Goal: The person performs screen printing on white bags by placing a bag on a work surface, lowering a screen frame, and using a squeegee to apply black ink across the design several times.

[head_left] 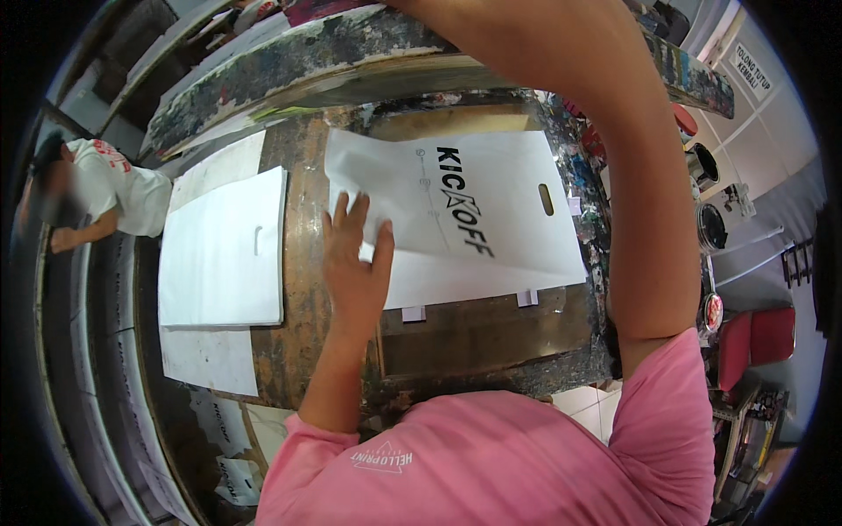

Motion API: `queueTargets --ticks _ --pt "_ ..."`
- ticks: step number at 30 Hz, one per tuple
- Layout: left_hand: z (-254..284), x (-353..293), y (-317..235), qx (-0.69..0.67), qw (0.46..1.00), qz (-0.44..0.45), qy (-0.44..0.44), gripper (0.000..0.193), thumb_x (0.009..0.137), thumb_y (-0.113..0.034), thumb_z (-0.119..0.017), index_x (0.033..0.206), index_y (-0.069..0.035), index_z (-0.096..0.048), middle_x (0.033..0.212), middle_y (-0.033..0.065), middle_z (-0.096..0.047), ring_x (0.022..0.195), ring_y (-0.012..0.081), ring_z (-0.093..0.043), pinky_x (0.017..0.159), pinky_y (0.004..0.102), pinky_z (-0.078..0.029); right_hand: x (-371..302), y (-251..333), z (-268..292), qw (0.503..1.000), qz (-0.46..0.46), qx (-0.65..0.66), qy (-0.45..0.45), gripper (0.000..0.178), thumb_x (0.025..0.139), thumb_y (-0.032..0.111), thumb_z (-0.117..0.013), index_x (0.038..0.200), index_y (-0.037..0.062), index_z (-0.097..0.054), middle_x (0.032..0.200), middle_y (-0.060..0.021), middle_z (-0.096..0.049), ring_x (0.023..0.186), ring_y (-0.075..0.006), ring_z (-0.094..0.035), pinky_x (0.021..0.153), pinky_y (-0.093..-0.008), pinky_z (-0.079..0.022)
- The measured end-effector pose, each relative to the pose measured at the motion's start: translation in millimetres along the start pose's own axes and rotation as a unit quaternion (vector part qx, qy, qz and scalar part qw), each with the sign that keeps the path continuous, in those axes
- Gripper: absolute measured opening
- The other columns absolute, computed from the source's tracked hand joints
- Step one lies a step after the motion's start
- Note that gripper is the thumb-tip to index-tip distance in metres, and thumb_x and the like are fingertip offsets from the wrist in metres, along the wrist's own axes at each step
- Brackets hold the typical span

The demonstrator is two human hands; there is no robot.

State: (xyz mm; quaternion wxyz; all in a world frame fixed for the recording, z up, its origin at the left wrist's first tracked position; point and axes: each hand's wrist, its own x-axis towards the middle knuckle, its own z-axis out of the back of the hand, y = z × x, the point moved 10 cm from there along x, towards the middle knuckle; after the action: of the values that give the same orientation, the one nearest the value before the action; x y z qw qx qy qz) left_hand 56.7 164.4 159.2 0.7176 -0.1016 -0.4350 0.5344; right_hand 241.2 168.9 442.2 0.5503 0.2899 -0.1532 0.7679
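Left hand (358, 254), released, is overlapping a flat, black-printed white bag (460, 219); a blank-topped white bag stack (219, 263) is lying left; right grip unseen, cannot tell.

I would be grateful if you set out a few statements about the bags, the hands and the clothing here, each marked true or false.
1. The left hand has its fingers spread at the left side of the printed white bag. True.
2. The right hand is visible, gripping the bag's handle slot. False: the right arm reaches past the upper edge and its hand is out of view.
3. A white stack lies to the left of the printed white bag. True.
4. The person's shirt is green. False: it is pink.
5. The handle slot is near the bag's right edge. True.
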Motion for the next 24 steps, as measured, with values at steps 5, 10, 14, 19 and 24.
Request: queueTargets --ticks 5,10,14,19,24 --pt "30.3 1.3 28.8 -0.105 0.983 0.129 -0.077 0.046 0.103 -0.006 -0.066 0.149 0.004 -0.064 0.159 0.0281 -0.056 0.147 0.0334 -0.056 0.101 0.0339 -0.057 -2.4 -4.3 -8.2 0.999 -0.004 0.018 0.036 0.06 0.107 0.052 -0.049 0.079 0.004 -0.071 0.063 -0.008 -0.064 0.061 -0.0247 -0.06 0.091 -0.0454 -0.052" --pt "67.2 -40.2 101.0 -0.137 0.955 0.236 -0.114 0.049 0.103 -0.002 -0.066 0.151 0.003 -0.062 0.161 0.0264 -0.055 0.148 0.0311 -0.056 0.112 0.0372 -0.051 -13.9 -6.3 -12.4 0.999 -0.013 0.006 0.037 0.057 0.107 0.051 -0.05 0.076 0.0064 -0.068 0.063 -0.006 -0.062 0.06 -0.022 -0.056 0.086 -0.043 -0.049" --pt "120.5 -53.3 163.2 -0.039 0.97 0.212 -0.109 0.051 0.101 -0.001 -0.067 0.152 0.003 -0.061 0.16 0.026 -0.057 0.147 0.0304 -0.056 0.12 0.0377 -0.043 -5.7 -3.3 -12.0 0.998 -0.045 -0.017 0.05 0.056 0.108 0.053 -0.049 0.08 0.008 -0.068 0.067 -0.0049 -0.06 0.064 -0.0197 -0.052 0.087 -0.0411 -0.047" --pt "214.1 -68.0 259.8 0.128 0.965 0.192 -0.126 0.056 0.095 -0.002 -0.067 0.151 -0.001 -0.064 0.156 0.0269 -0.06 0.146 0.0343 -0.058 0.121 0.0385 -0.042 -10.5 -1.9 -14.6 0.996 -0.004 0.039 0.081 0.057 0.109 0.056 -0.047 0.083 0.0098 -0.068 0.071 -0.0034 -0.06 0.068 -0.0182 -0.05 0.086 -0.0407 -0.046" --pt "311.8 -72.4 365.5 0.252 0.936 0.232 -0.081 0.064 0.094 -0.012 -0.068 0.157 -0.006 -0.058 0.158 0.0329 -0.054 0.15 0.0438 -0.052 0.123 0.0482 -0.042 -19.2 -2.4 -15.6 0.999 -0.003 -0.015 0.03 0.059 0.109 0.057 -0.046 0.087 0.0083 -0.07 0.072 -0.0049 -0.061 0.068 -0.0197 -0.051 0.085 -0.0414 -0.045"
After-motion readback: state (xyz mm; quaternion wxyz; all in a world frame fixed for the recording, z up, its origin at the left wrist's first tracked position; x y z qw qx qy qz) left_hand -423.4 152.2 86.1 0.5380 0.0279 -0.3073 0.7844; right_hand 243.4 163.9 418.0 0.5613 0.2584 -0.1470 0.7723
